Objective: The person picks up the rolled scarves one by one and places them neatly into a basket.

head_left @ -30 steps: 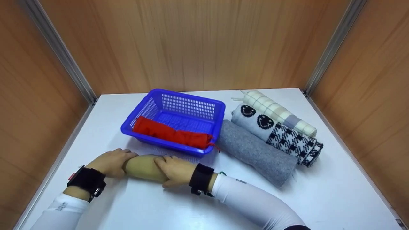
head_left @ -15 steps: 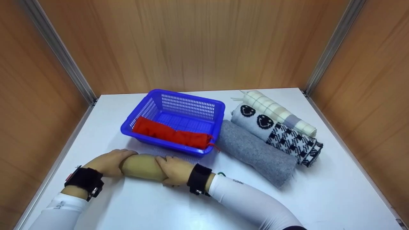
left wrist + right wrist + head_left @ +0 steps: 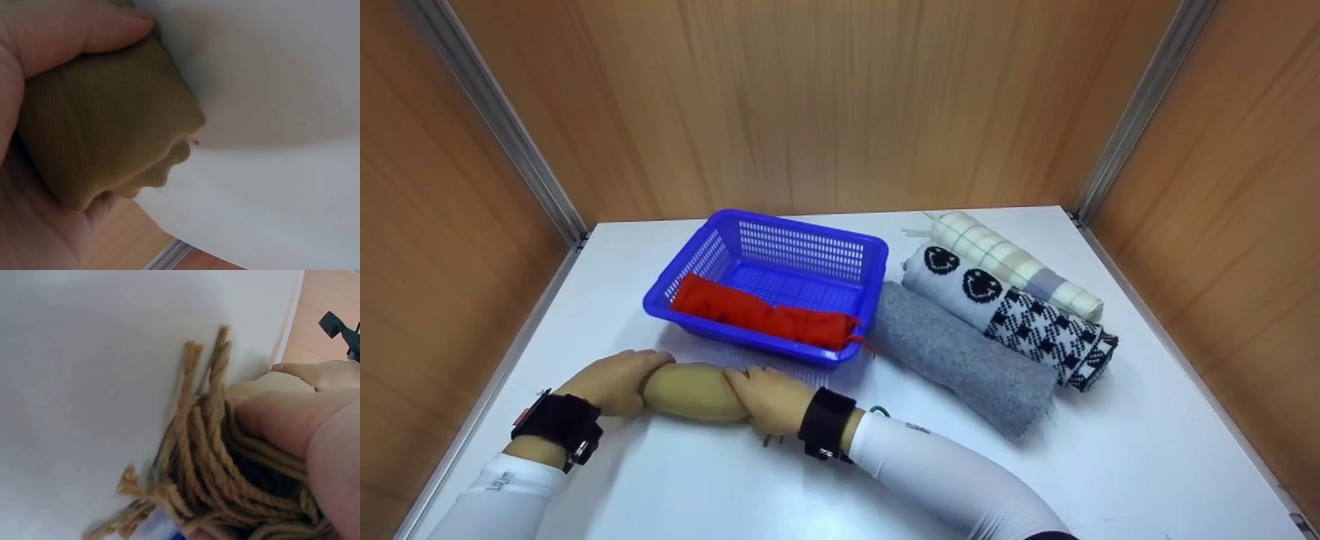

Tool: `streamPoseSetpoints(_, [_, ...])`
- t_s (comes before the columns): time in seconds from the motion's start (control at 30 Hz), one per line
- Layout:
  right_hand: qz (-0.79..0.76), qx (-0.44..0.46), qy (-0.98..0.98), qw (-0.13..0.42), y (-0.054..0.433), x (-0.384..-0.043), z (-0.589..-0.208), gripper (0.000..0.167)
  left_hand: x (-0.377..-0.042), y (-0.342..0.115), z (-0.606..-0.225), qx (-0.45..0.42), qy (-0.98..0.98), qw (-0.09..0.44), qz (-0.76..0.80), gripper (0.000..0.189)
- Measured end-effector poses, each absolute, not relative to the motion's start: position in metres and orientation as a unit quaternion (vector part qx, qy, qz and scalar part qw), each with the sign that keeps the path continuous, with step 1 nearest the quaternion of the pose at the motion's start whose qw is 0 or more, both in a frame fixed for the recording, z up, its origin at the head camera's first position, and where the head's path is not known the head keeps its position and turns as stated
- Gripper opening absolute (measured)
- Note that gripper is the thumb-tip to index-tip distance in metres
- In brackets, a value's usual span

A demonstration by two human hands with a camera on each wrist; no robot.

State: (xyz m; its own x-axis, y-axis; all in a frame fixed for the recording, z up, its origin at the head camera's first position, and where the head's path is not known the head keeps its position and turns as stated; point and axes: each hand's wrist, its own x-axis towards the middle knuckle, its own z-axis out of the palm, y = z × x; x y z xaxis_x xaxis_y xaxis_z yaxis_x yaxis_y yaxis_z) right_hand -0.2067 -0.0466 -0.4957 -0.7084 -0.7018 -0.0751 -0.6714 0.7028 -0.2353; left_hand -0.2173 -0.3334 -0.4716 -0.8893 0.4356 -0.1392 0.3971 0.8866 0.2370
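Note:
A rolled khaki scarf (image 3: 694, 391) lies crosswise on the table in front of the blue basket. My left hand (image 3: 619, 381) grips its left end; in the left wrist view the thumb lies over the ribbed, folded end of the scarf (image 3: 112, 118). At the other end my right hand (image 3: 777, 399) holds the roll, thumb on one side and fingers round it. Twisted tassels (image 3: 208, 455) spill out of that end in the right wrist view. A rolled red scarf (image 3: 765, 311) lies inside the basket (image 3: 877, 262) along its near wall.
Right of the basket lie a rolled grey scarf (image 3: 964, 360), a rolled black-and-white scarf (image 3: 1009, 311) with smiley faces, and a rolled cream checked scarf (image 3: 1012, 262). Wooden panels (image 3: 840, 105) enclose the white table (image 3: 885, 480) at the back and sides.
Both hands have shifted very slightly left with the khaki scarf, and a few tassel ends now show below the right hand. The basket and the other scarves have stayed put.

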Motion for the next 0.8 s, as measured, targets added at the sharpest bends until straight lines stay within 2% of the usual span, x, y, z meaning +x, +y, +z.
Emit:
streamPoseSetpoints(0.3, [-0.095,-0.39,0.914,0.054,-0.045,-0.204,-0.494,0.084,-0.216,-0.335,-0.468,0.231,0.962,0.088,0.119,0.052])
streamPoseSetpoints(0.8, [-0.093,-0.392,0.914,0.037,-0.041,-0.2,-0.478,0.078,-0.214,-0.335,-0.446,0.228,0.963,0.077,0.124,0.046])
